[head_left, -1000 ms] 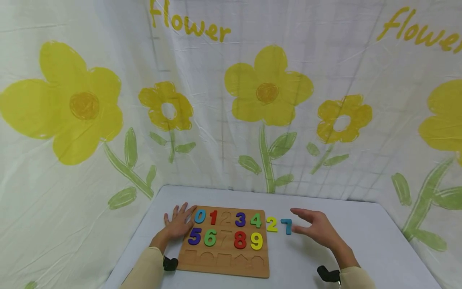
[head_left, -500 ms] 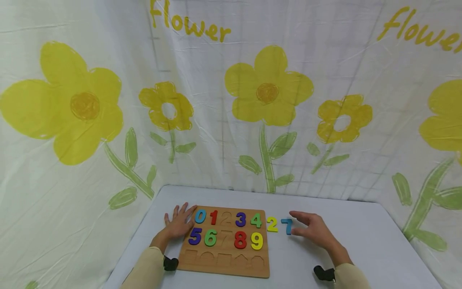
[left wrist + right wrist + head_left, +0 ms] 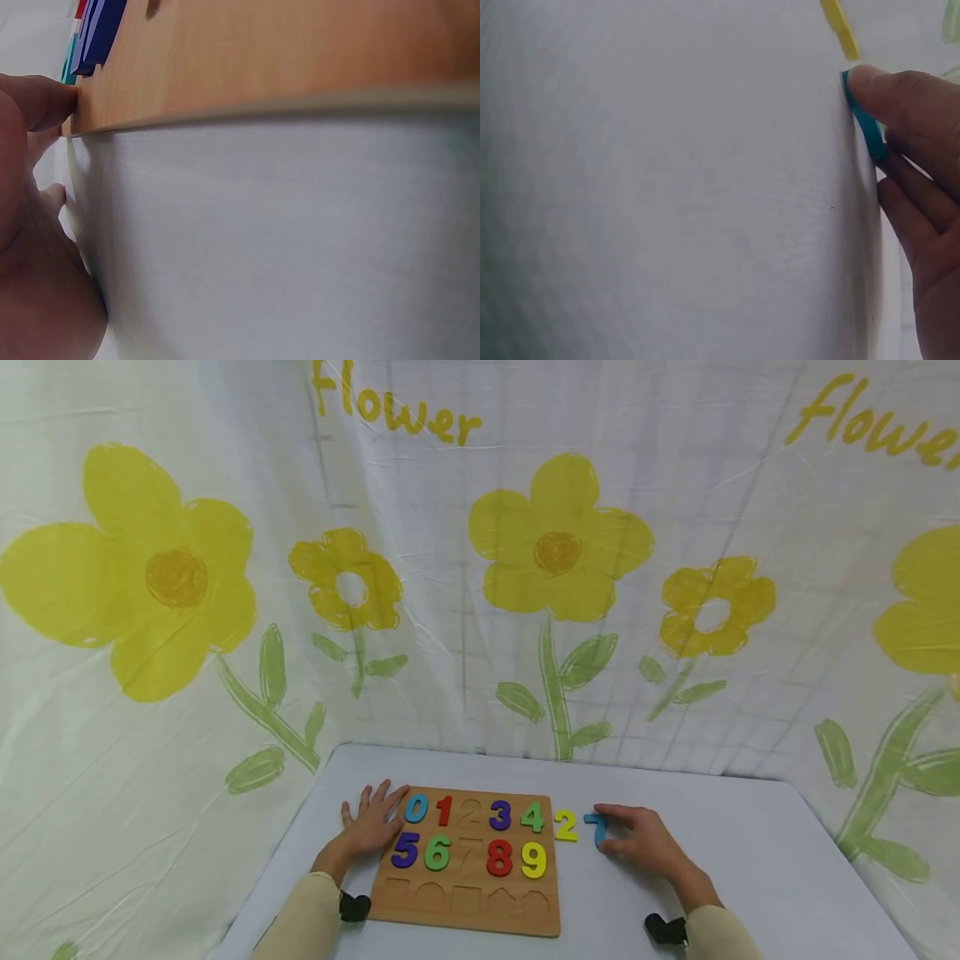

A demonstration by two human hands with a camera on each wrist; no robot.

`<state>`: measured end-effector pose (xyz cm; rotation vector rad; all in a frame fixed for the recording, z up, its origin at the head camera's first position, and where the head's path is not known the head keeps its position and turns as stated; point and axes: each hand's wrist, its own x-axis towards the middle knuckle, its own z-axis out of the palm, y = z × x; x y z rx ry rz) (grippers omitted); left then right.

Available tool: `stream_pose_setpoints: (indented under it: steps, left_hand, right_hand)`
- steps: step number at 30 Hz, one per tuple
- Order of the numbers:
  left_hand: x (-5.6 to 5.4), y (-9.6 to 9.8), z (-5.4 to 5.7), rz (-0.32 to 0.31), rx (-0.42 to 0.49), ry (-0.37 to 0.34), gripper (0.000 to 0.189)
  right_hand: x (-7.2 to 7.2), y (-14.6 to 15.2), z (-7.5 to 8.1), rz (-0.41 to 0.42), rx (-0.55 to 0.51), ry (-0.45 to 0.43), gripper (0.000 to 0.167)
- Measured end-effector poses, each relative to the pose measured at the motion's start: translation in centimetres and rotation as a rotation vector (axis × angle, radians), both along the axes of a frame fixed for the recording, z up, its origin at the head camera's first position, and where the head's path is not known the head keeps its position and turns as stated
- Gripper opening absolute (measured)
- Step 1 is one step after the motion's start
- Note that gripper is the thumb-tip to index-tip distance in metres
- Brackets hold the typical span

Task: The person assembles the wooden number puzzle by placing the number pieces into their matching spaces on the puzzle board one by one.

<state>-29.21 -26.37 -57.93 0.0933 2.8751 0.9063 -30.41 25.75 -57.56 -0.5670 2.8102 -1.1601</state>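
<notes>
A wooden number puzzle board (image 3: 427,902) lies on the white table, holding several coloured numerals, with bare recesses shaped like 2 and 7. My left hand (image 3: 372,828) rests at its left edge with fingers spread; in the left wrist view the thumb (image 3: 52,101) touches the board's rim. To the right of the board, my right hand (image 3: 647,843) pinches a blue number 7 (image 3: 597,827) between thumb and forefinger. That 7 (image 3: 865,124) is seen edge-on under the thumb in the right wrist view. A yellow number 2 (image 3: 566,827) lies between the board and the 7.
The white table (image 3: 750,852) stretches right of my right hand. Behind it hangs a white curtain (image 3: 427,693) with painted yellow flowers. A row of shape recesses (image 3: 465,900) runs along the board's near side.
My right hand has moved left onto the blue 7, its thumb and forefinger closing on the piece. The left hand and the board have stayed where they were.
</notes>
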Motion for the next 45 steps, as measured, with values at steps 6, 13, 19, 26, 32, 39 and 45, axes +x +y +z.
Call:
stream_pose_setpoints:
  steps: [6,13,19,26,32,39,45]
  left_hand:
    - [0.4,0.2,0.6,-0.002,-0.005,0.008,0.062]
    - [0.1,-0.2,-0.4,-0.010,0.027,0.040,0.063]
    - [-0.2,-0.3,-0.8,-0.005,0.026,0.030,0.065]
    - [-0.4,-0.5,-1.2,-0.006,0.031,0.039,0.065]
    - [0.3,-0.2,0.0,-0.013,0.032,0.038,0.064]
    - [0.3,-0.3,-0.3,-0.018,0.044,0.046,0.064]
    - [0.3,-0.1,0.2,-0.018,0.024,0.012,0.065]
  right_hand:
    - [0.0,-0.1,-0.3,-0.029,-0.011,-0.030,0.058]
    - [-0.1,0.0,-0.6,-0.041,0.022,0.033,0.058]
    - [1.0,-0.6,0.6,-0.084,-0.051,0.026,0.059]
    - [3.3,-2.8,3.5,-0.118,-0.129,0.022,0.058]
    - [5.2,-5.5,5.3,-0.137,-0.154,-0.031,0.055]
    - [6.7,-8.2,5.8,-0.117,-0.187,-0.026,0.054]
    - [7.3,-10.9,5.4,-0.072,-0.199,-0.004,0.051]
